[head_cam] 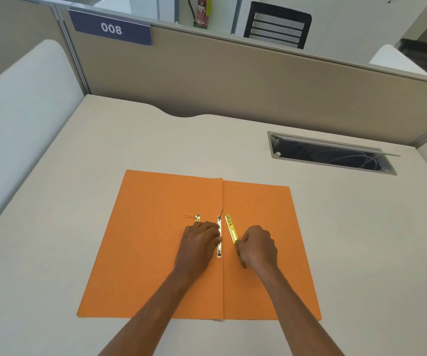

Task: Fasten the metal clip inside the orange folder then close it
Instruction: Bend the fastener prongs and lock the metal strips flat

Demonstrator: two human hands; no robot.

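Both forearms reach forward over the folder (155,253); left hand (199,242) lies palm-down, right hand (258,244) curled, knuckles up.

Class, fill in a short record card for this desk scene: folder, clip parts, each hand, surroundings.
folder: orange folder lies open and flat on the desk
clip base: metal strip beside the fold, one prong standing up
clip bar: yellow bar, loose, not yet on the prongs
left hand: left hand presses by the strip
right hand: right hand grips the bar's near end
surroundings: cable slot, sign 008
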